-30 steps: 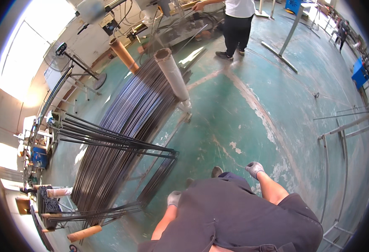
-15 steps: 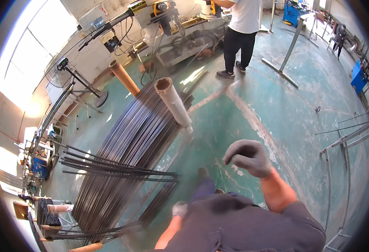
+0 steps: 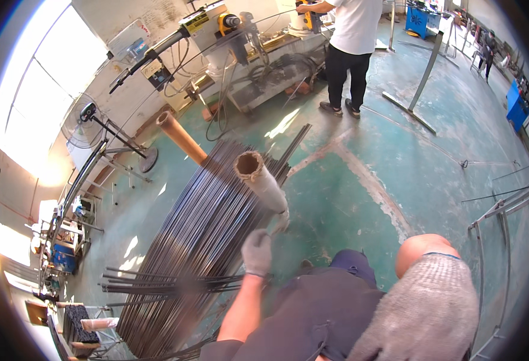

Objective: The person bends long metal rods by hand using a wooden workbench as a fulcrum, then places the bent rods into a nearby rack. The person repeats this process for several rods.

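My left hand (image 3: 256,253), in a pale grey knit glove, is raised beside the right edge of a big stack of long dark metal rods (image 3: 201,210). Its fingers look curled in, and whatever they may hold is hidden. My right hand (image 3: 424,310), gloved the same way, looms large and close at the lower right, over my dark shirt. The back of that glove faces me and its fingers are out of sight. Several black rods (image 3: 174,283) lie crosswise over the stack, blurred in the middle.
A plastic-wrapped cardboard tube (image 3: 264,183) and a brown post (image 3: 181,137) stand at the stack's far end. Beyond, a person in a white top (image 3: 352,36) works at a machine (image 3: 231,30). A metal frame (image 3: 502,222) stands at right, a fan (image 3: 88,111) at left.
My left hand has risen and moved away from my body, toward the tube. My right hand has come from above the floor back close to me. The view has shifted slightly.
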Action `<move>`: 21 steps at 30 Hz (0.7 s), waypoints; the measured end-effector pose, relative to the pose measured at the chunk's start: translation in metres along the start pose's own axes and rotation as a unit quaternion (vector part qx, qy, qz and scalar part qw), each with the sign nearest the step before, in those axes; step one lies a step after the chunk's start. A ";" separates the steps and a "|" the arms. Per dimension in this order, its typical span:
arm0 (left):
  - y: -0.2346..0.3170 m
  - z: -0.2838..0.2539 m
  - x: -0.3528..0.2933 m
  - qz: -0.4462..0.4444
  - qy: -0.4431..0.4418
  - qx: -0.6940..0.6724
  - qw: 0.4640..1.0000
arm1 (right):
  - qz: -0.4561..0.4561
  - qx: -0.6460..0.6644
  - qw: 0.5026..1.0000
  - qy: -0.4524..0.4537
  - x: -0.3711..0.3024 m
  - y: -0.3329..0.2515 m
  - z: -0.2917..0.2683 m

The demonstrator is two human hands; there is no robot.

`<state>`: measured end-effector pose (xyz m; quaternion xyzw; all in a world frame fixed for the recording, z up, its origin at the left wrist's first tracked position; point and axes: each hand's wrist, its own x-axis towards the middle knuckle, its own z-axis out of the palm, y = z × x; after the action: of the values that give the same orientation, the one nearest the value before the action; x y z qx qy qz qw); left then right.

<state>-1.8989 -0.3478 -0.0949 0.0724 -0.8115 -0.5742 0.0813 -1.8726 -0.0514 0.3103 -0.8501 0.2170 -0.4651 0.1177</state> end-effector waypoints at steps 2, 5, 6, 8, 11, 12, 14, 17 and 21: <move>0.052 -0.003 0.039 0.022 0.027 -0.032 0.999 | 0.009 0.014 0.999 0.035 -0.021 0.007 -0.020; 0.084 -0.012 0.092 0.093 0.088 -0.012 0.992 | 0.017 0.027 0.997 0.072 -0.057 0.007 -0.049; 0.092 -0.019 0.110 0.102 0.093 0.016 0.990 | 0.022 0.032 0.995 0.087 -0.073 0.009 -0.060; 0.121 -0.011 0.144 0.143 0.139 0.037 0.979 | 0.044 0.043 0.990 0.127 -0.113 0.013 -0.078; 0.140 0.008 0.193 0.135 0.191 0.100 0.967 | 0.130 0.041 0.968 0.211 -0.185 0.010 -0.104; 0.147 0.018 0.205 0.121 0.209 0.105 0.965 | 0.170 0.053 0.955 0.238 -0.210 0.009 -0.109; 0.135 0.027 0.229 0.113 0.223 0.143 0.958 | 0.263 0.046 0.925 0.270 -0.255 0.007 -0.122; 0.122 0.046 0.245 0.111 0.222 0.254 0.935 | 0.405 0.080 0.858 0.305 -0.326 0.007 -0.136; 0.151 0.074 0.246 0.046 0.225 0.233 0.945 | 0.533 0.128 0.723 0.420 -0.402 0.008 -0.148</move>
<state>-2.1591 -0.2815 0.0354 0.1790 -0.8856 -0.3338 0.2689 -2.1893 0.1346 0.0896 -0.2888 0.5997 -0.6588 0.3508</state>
